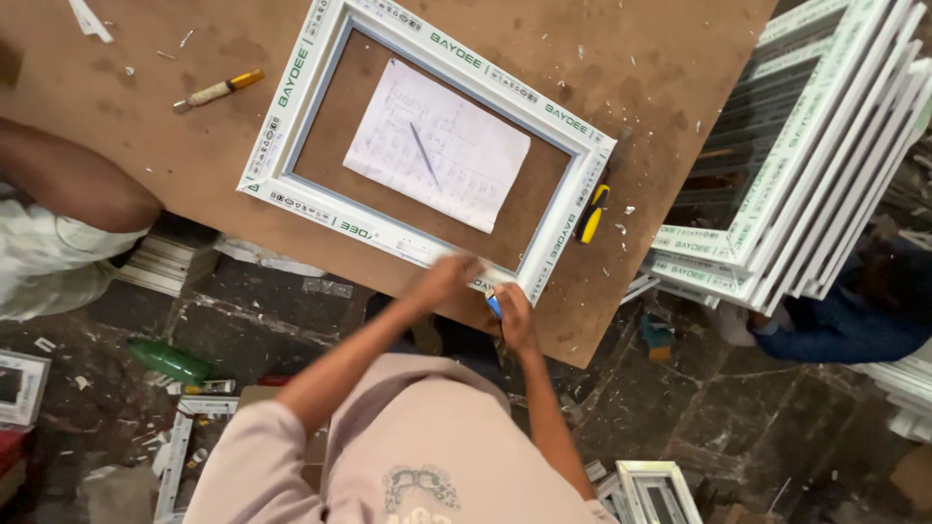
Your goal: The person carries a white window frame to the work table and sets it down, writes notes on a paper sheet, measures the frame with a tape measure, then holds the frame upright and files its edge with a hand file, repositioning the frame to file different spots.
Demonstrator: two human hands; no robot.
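Note:
A white window frame (291, 92) with green-printed film lies on a brown board table (660, 87). Inside it rests a written paper sheet (466, 165) with a pen (423, 153) on top. My left hand (449, 277), blurred, is curled on the frame's near rail close to the corner. Just below that corner, my right hand (516, 318) is closed around a small blue-handled tool (493, 305), its tip at the frame's edge.
A yellow-and-black tool (592, 213) lies by the frame's right rail, and a yellow-handled tool (218, 90) at the far left. Another person's arm (78, 180) leans on the table's left side. Stacked white frames (806, 165) stand to the right, and a green bottle (170, 361) lies on the littered floor.

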